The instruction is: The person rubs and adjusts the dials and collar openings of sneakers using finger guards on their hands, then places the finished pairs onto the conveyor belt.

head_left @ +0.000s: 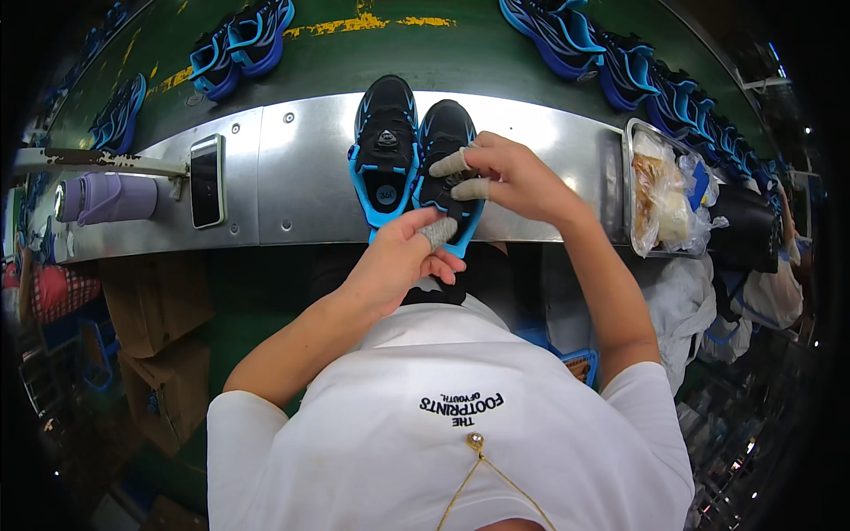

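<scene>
right hand (509, 177) covering right shoe (447, 173) tongue

Dark phone screen (206, 180), left ledge

Steel workbench beside a green conveyor belt

On the metal bench (292, 177) lie a pair of black-and-blue sneakers (412, 155), a smartphone (206, 180), a lilac bottle (106, 197) on its side and a tray (630, 133) of plastic bags; more blue sneakers (241, 46) ride the belt (425, 53).
</scene>
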{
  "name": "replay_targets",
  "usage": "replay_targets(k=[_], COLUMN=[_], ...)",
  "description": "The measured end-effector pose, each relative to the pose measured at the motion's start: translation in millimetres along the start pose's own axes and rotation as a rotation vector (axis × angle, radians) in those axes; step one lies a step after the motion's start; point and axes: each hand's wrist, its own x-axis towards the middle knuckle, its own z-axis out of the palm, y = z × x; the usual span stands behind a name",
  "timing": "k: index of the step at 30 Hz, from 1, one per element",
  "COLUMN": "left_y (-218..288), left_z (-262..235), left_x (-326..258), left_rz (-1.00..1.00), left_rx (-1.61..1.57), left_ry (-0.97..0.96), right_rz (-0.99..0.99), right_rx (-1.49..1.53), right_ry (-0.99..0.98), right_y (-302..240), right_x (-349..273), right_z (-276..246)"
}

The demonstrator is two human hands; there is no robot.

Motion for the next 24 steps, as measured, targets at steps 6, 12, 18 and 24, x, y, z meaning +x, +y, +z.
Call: replay_targets(k=[6, 12, 18, 24], left_y=[-6.6, -3.8, -8.2, -11.2], left_z=[-1.8, -0.2, 3.9, 5.3], left_x=[5.3, 19.6, 10.6, 9.8], left_rz=[0.063, -0.017, -0.055, -0.062], left_rx=[-0.028, -0.051, 0.049, 0.026], left_ry=[-0.039, -0.076, 0.008, 0.005], right_rz=[0.054, 0.001, 0.079, 0.088], right_rx=[-0.028, 0.114, -0.058, 0.023], right_ry=[-0.067, -0.108, -0.059, -0.069], right_y=[-3.5, 12.6, -6.8, -3.5], right_x=[2.4, 4.6, -2.4, -5.8], right_z=[-13.6, -10.7, -8.2, -2.6])
